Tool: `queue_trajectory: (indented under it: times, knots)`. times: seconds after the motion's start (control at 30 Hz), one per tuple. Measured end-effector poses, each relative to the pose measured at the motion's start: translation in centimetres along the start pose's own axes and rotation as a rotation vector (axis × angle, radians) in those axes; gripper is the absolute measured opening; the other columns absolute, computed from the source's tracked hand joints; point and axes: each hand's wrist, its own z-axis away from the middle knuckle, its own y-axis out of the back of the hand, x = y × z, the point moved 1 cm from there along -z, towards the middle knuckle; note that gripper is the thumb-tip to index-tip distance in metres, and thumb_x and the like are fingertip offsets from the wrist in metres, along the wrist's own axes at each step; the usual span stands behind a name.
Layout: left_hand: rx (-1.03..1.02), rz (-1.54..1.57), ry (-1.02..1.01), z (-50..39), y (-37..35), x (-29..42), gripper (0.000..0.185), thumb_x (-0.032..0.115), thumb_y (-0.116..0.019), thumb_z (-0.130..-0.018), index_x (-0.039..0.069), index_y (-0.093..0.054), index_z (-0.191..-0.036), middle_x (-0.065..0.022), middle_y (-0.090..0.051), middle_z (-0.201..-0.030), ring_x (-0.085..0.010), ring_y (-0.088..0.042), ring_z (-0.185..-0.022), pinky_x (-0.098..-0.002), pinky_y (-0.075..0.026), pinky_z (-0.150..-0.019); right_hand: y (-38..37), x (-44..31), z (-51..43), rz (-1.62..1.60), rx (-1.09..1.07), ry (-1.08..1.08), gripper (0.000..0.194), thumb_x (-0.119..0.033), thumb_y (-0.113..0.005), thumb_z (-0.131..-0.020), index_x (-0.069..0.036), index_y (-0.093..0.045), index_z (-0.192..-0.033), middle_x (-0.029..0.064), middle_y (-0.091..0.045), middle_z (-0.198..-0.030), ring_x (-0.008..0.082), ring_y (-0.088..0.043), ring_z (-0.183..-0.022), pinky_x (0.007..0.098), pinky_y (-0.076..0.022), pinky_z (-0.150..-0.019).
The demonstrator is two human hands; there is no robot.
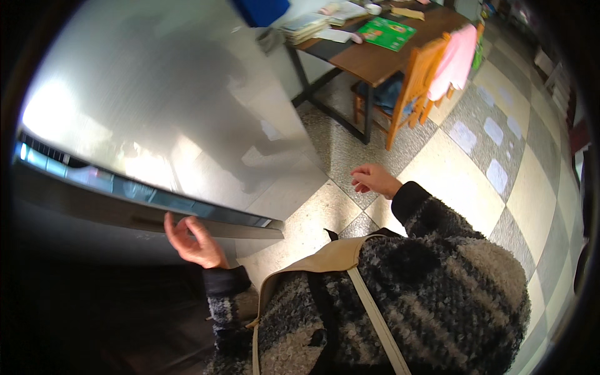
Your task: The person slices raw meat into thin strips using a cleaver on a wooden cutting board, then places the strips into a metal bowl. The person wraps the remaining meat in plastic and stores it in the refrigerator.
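A large appliance with a shiny metal front, apparently a refrigerator, fills the upper left. Below its upper panel runs a glossy dark strip above a grey ledge. My left hand is at the edge of this ledge, fingers apart and curled upward, with nothing seen in it; whether a fingertip touches the edge I cannot tell. Over the tiled floor hangs my right hand, its fingers loosely bent and apart, holding nothing. A beige apron covers the front of my fleecy patterned jacket.
A wooden table with dark metal legs bears papers, a green board or sheet and a cup. Beside it stands a wooden chair, with pink cloth hanging just beyond. Various items line the far right wall.
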Motion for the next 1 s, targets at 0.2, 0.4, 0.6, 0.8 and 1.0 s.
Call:
queue_trajectory:
  times: [0.2,0.4,0.6,0.8,1.0]
  knots:
    - [-0.517,0.12,-0.174,2.7,-11.0,3.5,0.043,-0.007,-0.059,-0.09,0.001,-0.056,-0.132,-0.0034,-0.063,-0.083,-0.0112,-0.06,-0.079,-0.0276,-0.05,-0.08,2.5,3.2,2.8,-0.145,0.081,-0.01,0.031,-0.026,-0.062,-0.096,0.001,-0.065,-0.11,0.0102,-0.069,-0.094,0.015,-0.069,-0.077,0.0269,-0.0548,-0.066]
    - [-0.95,0.245,-0.304,5.0,-21.6,9.4,0.034,-0.004,-0.061,-0.09,0.0,-0.06,-0.123,-0.0026,-0.061,-0.076,-0.0111,-0.06,-0.072,-0.0257,-0.049,-0.073,6.9,5.7,5.9,-0.299,0.233,-0.095,0.031,-0.029,-0.061,-0.097,0.0,-0.066,-0.106,0.009,-0.07,-0.092,0.0144,-0.068,-0.076,0.0265,-0.0545,-0.066]
    - [-1.075,0.733,0.005,5.1,-32.6,11.6,0.029,-0.002,-0.056,-0.095,-0.002,-0.058,-0.124,-0.003,-0.062,-0.081,-0.0098,-0.06,-0.075,-0.0256,-0.05,-0.074,12.7,5.0,7.9,-0.378,0.483,-0.198,0.031,-0.024,-0.06,-0.098,0.0,-0.063,-0.118,0.0107,-0.07,-0.101,0.0162,-0.069,-0.082,0.0286,-0.0569,-0.073]
    - [-1.24,1.058,0.094,8.2,-45.4,17.2,0.036,0.0,-0.058,-0.095,0.0,-0.053,-0.131,-0.0054,-0.065,-0.09,-0.0097,-0.06,-0.081,-0.0247,-0.049,-0.076,23.8,0.1,13.3,-0.367,0.941,0.227,0.034,-0.024,-0.056,-0.101,0.001,-0.061,-0.124,0.0114,-0.069,-0.102,0.0174,-0.068,-0.082,0.0292,-0.0563,-0.076]
    - [-1.467,1.103,0.035,11.8,-54.0,22.0,0.049,0.003,-0.063,-0.091,0.0,-0.048,-0.137,-0.0096,-0.066,-0.108,-0.0137,-0.062,-0.096,-0.029,-0.048,-0.086,28.6,-0.1,18.7,-0.371,1.449,0.418,0.028,-0.021,-0.058,-0.101,-0.001,-0.063,-0.12,0.0121,-0.07,-0.099,0.0147,-0.067,-0.075,0.0259,-0.0548,-0.07]
